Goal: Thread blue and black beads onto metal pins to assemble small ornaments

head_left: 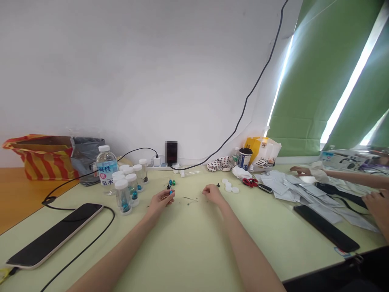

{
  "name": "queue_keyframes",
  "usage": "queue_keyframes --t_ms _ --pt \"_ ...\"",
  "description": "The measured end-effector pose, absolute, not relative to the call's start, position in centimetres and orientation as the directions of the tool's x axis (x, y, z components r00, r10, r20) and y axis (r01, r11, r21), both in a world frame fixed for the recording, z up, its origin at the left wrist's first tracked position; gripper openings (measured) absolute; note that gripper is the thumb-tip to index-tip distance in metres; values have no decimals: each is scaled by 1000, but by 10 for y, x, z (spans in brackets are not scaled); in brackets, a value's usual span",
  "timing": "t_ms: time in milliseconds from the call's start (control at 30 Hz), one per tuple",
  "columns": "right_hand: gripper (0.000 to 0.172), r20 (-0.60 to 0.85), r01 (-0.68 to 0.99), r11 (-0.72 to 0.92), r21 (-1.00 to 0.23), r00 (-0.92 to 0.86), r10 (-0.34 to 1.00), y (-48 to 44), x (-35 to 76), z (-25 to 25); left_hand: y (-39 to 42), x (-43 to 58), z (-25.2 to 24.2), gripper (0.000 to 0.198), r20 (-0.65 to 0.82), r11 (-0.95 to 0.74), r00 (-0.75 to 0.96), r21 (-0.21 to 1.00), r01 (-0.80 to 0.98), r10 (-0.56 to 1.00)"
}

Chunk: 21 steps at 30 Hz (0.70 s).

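Between the fingertips of my left hand (159,201) is a small blue part (171,192) with a thin rod pointing up from it. Just behind that hand lie several small blue and green parts (172,182), next to a black one. Fingers pinched, my right hand (213,194) is low over the table; whatever it holds is too small to make out. Thin metal rods (190,199) and tiny bits lie on the table between my hands. A small black part (218,185) and several white caps (228,187) are beyond my right hand.
Left of my hands stand several clear white-lidded jars (122,197), some with blue parts inside, and a water bottle (107,170). A tablet-like device (56,235) and cable lie front left. Red-handled pliers (249,183), flat packets (279,185), a phone (326,228) and another person's hands (378,209) are right.
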State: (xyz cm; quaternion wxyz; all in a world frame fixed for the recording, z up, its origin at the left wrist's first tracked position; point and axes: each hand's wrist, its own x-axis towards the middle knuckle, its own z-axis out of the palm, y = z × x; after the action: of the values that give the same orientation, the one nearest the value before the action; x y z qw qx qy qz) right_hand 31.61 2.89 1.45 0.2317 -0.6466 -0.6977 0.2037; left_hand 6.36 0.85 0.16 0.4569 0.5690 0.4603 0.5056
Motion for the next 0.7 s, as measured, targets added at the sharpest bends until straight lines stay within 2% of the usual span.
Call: queue_keyframes --t_ms 333,700 --pt "17 -112 861 87 -501 -164 980 18 341 36 7 63 2 21 154 -159 69 985 72 986" --pt "17 -189 897 133 -421 -231 954 12 340 39 9 64 2 21 164 -170 70 982 83 984"
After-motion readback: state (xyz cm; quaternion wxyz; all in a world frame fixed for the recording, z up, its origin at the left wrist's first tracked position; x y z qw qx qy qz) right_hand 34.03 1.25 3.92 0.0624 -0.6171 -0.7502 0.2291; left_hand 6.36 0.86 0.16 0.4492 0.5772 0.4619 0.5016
